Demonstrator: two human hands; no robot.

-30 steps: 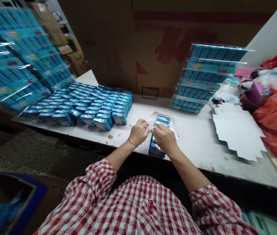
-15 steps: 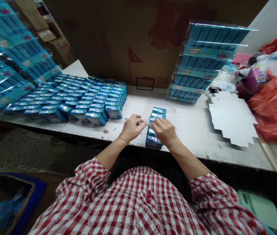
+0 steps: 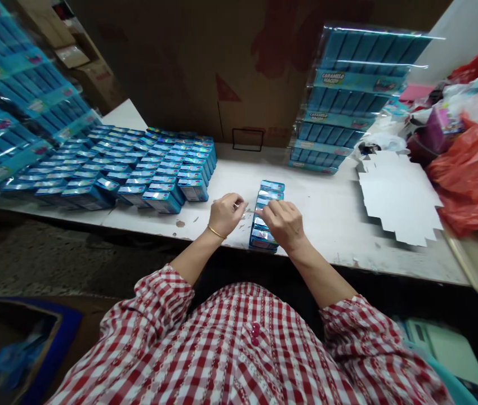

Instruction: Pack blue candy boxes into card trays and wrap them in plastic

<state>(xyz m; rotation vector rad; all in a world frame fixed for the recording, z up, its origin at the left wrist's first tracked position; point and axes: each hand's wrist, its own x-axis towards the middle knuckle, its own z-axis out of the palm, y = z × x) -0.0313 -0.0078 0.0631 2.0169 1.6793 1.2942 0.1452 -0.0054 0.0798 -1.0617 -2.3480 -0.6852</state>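
Observation:
A short row of blue boxes [image 3: 265, 234] stands on the white table in front of me, partly hidden by my right hand [image 3: 283, 223]. That hand hovers over the row's middle, its fingers bent and closed in a pinch. Just left of the row, my left hand [image 3: 225, 216] is closed too, thumb against fingertips. Something thin and pale shows at the fingertips, too small to name. A narrow gap separates the two hands.
To the left, many blue boxes [image 3: 160, 201] stand in packed rows. Clear-wrapped stacks of blue packs [image 3: 340, 101] rise at the back right and far left. A white cardboard sheet [image 3: 399, 197] and red plastic bags [image 3: 470, 174] lie on the right. A large carton [image 3: 188, 67] stands behind.
My hands have drawn slightly apart, the left one shifting a little to the left. The boxes keep their places on the table; the whole view has shifted slightly.

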